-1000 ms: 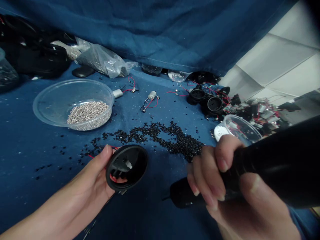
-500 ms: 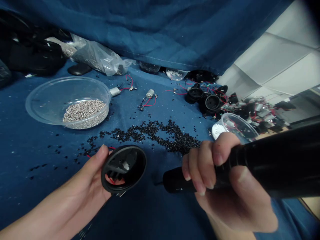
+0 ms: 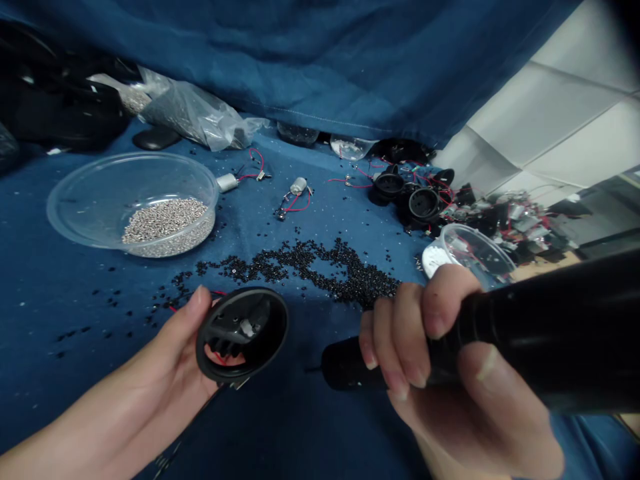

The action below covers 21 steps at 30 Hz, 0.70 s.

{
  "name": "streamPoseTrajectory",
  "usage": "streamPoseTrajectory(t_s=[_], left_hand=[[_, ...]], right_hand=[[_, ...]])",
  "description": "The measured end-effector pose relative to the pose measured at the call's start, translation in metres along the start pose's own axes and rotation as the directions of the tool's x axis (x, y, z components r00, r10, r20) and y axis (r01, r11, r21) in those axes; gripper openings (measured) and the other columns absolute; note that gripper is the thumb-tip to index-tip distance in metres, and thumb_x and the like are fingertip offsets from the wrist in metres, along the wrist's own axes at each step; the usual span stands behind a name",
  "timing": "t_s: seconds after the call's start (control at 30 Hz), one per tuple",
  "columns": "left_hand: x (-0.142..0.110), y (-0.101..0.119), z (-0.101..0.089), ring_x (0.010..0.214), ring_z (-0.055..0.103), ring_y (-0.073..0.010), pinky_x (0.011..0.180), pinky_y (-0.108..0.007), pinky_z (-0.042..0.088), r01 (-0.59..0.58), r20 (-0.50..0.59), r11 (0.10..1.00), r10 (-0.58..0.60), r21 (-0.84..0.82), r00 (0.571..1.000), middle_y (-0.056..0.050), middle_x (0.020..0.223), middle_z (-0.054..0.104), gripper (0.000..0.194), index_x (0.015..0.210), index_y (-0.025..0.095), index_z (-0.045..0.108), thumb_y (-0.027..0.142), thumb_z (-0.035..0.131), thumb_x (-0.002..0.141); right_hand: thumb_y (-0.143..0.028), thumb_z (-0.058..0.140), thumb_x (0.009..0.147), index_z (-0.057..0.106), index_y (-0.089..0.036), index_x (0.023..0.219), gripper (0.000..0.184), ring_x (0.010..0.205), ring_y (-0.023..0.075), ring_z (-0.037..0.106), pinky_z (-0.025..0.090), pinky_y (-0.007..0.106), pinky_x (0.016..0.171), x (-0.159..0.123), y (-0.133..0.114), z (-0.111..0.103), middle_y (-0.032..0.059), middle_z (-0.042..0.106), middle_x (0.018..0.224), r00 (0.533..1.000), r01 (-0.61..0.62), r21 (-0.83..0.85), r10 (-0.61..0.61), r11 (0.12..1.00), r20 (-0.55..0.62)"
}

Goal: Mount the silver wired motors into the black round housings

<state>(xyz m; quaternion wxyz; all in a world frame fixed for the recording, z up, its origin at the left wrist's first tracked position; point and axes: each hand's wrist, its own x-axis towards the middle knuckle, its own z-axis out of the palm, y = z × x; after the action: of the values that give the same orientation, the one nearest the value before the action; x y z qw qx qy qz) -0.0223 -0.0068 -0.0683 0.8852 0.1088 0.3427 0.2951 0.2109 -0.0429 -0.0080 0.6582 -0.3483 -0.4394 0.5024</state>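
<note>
My left hand (image 3: 173, 363) is closed round a round black plastic housing (image 3: 280, 327), its open side facing up and to the right. Inside it shows a small whitish part, and red wire peeks out by my thumb. In my right hand (image 3: 440, 360) lies a black electric screwdriver (image 3: 560, 333), gripped near its front end. Its thin bit (image 3: 313, 369) points left toward the housing, with a gap between them. Behind both hands, many tiny black screws (image 3: 345, 280) are scattered over the blue cloth (image 3: 345, 220).
A clear bowl (image 3: 65, 213) of small silvery pieces stands at left. Two small motors (image 3: 299, 185) with red wires lie beyond the screws. Black housings (image 3: 424, 201), a clear tub (image 3: 483, 250) and a pile of wired parts (image 3: 530, 220) sit at right. A plastic bag (image 3: 195, 110) lies at the back.
The housing has shifted slightly left in my left hand and shows a little more of its inside. The screwdriver's rear end has dropped slightly. Both grips stay the same.
</note>
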Motion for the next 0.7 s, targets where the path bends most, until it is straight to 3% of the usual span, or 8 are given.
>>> streamPoseTrajectory(t_s=[0.13, 0.33, 0.47, 0.6, 0.7], left_hand=[[0.0006, 0.0006, -0.0022, 0.095, 0.074, -0.0154, 0.081, -0.02, 0.061, -0.009, 0.029, 0.999, 0.01, -0.039, 1.0, 0.009, 0.104, 0.08, 0.044, 0.106, 0.033, 0.076, 0.068, 0.063, 0.084], [0.0013, 0.0036, 0.0008, 0.093, 0.075, -0.0148, 0.079, -0.018, 0.061, 0.001, 0.026, 1.0, -0.001, -0.027, 1.0, 0.01, 0.099, 0.08, 0.039, 0.095, 0.035, 0.078, 0.069, 0.065, 0.083], [0.0014, 0.0029, 0.0002, 0.11, 0.07, -0.0152, 0.079, -0.014, 0.06, -0.013, 0.006, 0.999, 0.013, -0.045, 1.0, 0.01, 0.103, 0.079, 0.036, 0.093, 0.036, 0.078, 0.068, 0.067, 0.081], [0.0002, 0.0012, -0.0017, 0.123, 0.064, -0.0184, 0.08, -0.016, 0.061, 0.0, 0.01, 0.999, 0.001, -0.049, 1.0, 0.009, 0.109, 0.078, 0.036, 0.088, 0.034, 0.078, 0.068, 0.068, 0.08], [-0.0001, 0.0004, -0.0045, 0.126, 0.061, -0.0196, 0.089, -0.021, 0.06, -0.003, -0.007, 0.998, 0.003, -0.066, 1.0, 0.01, 0.112, 0.077, 0.032, 0.087, 0.035, 0.078, 0.065, 0.069, 0.081]], right_hand=[[-0.038, 0.08, 0.085, 0.05, -0.02, 0.081, 0.035, 0.048, 0.0086, 0.051, 0.051, 0.025, 0.055, -0.0014, -0.0065, -0.0018, -0.0071, 0.051, 0.058, 0.999, -0.032, -0.028, 0.033, 0.999, 0.03], [-0.036, 0.079, 0.087, 0.051, -0.02, 0.083, 0.033, 0.05, 0.0091, 0.052, 0.052, 0.027, 0.056, -0.0017, -0.0088, -0.0017, -0.0064, 0.051, 0.06, 0.999, -0.026, -0.044, 0.027, 0.999, 0.031], [-0.036, 0.079, 0.087, 0.049, -0.02, 0.081, 0.035, 0.048, 0.0087, 0.05, 0.051, 0.025, 0.054, -0.0045, -0.0082, -0.0004, -0.0071, 0.049, 0.058, 0.999, -0.025, -0.044, 0.026, 0.999, 0.024], [-0.037, 0.077, 0.088, 0.048, -0.02, 0.081, 0.034, 0.049, 0.0089, 0.049, 0.051, 0.025, 0.054, -0.0069, -0.0084, 0.0039, -0.0064, 0.049, 0.059, 0.998, -0.056, -0.061, 0.057, 0.997, 0.017], [-0.034, 0.079, 0.085, 0.045, -0.02, 0.079, 0.037, 0.045, 0.0083, 0.047, 0.051, 0.023, 0.051, -0.0056, -0.0069, 0.0078, -0.0065, 0.047, 0.056, 1.0, -0.003, -0.078, 0.006, 0.997, 0.03]])
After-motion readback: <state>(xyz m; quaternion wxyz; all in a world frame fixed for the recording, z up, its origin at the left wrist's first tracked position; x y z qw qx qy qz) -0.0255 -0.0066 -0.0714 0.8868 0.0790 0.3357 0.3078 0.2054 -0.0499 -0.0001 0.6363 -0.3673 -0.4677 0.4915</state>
